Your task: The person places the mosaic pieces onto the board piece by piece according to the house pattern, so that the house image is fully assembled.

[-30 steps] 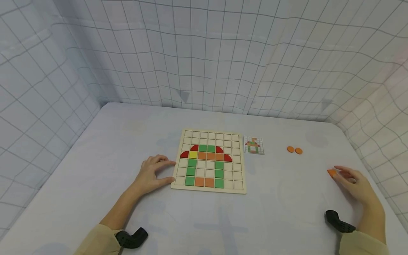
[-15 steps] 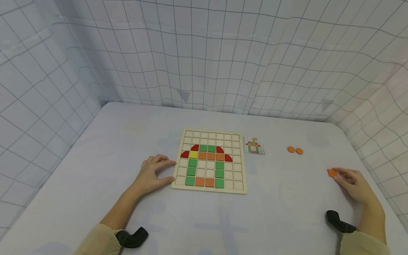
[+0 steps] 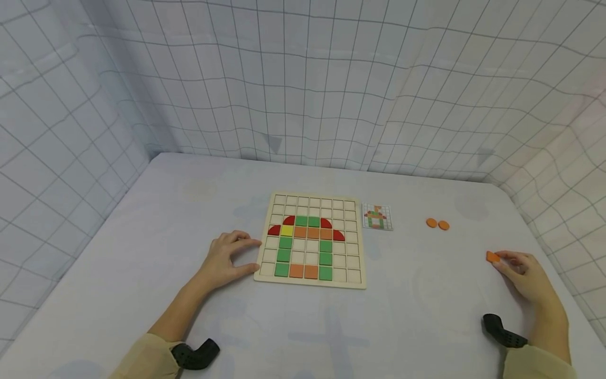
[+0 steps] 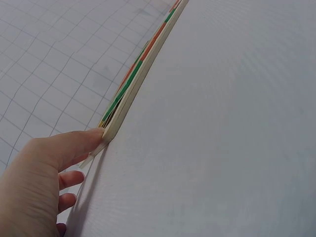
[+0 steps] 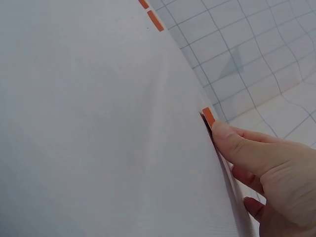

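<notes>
A pale wooden grid board (image 3: 347, 284) lies mid-table with green, orange, yellow and red tiles set in its cells. My left hand (image 3: 224, 260) rests at the board's left side, thumb and index finger spread apart, both tips at its edge. In the left wrist view, the thumb (image 4: 74, 145) touches the board's near corner (image 4: 112, 131). Far to the right, my right hand (image 3: 527, 273) pinches an orange square tile (image 3: 492, 256) between thumb and fingers. The right wrist view shows this tile (image 5: 208, 116) held on edge, tilted close over the table.
A small pattern card (image 3: 377, 216) lies just right of the board. Further right are two flat orange round pieces (image 3: 431, 222), side by side. White grid-lined cloth (image 3: 303, 84) walls in the table at the back and sides.
My right hand has turned the orange tile slightly in its fingertips, staying at nearly the same place. The left hand and the board have not moved.
</notes>
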{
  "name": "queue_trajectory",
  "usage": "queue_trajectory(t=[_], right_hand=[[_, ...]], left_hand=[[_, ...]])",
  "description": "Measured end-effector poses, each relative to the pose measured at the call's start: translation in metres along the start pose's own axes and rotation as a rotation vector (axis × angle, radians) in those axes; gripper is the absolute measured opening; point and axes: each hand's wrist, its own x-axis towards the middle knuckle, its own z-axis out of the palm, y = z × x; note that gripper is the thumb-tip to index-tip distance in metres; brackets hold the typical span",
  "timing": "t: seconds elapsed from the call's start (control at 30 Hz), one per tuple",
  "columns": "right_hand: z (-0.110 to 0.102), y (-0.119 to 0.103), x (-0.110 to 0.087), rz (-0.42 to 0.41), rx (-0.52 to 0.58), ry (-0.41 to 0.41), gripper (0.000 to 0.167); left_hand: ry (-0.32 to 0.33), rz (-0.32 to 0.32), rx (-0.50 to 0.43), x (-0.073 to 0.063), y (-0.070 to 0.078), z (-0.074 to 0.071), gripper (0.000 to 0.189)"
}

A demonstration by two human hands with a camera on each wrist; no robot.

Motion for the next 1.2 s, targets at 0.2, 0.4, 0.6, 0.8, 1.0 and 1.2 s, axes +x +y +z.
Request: queue_trajectory(t=[0.2, 0.4, 0.6, 0.8, 1.0, 1.2], right_hand=[[0.001, -0.008, 0.002, -0.029, -0.016, 0.056, 0.044], [0.004, -0.027, 0.013, -0.146, 0.016, 0.120, 0.034], [0.013, -0.056, 0.026, -0.235, 0.065, 0.134, 0.029], [0.025, -0.089, 0.040, -0.277, 0.097, 0.118, 0.032], [0.042, -0.122, 0.056, -0.320, 0.146, 0.099, 0.032], [0.061, -0.158, 0.072, -0.375, 0.195, 0.068, 0.031]], left_hand=[[-0.002, -0.005, 0.005, -0.001, -0.002, 0.001, 0.044], [0.003, 0.005, 0.006, -0.001, -0.001, 0.001, 0.044], [0.004, 0.008, 0.008, -0.001, -0.002, 0.001, 0.044], [0.002, 0.007, 0.007, 0.000, -0.002, 0.001, 0.044], [0.001, 0.005, 0.014, 0.000, -0.001, 0.001, 0.044], [0.004, 0.007, 0.011, 0.000, -0.002, 0.001, 0.044]])
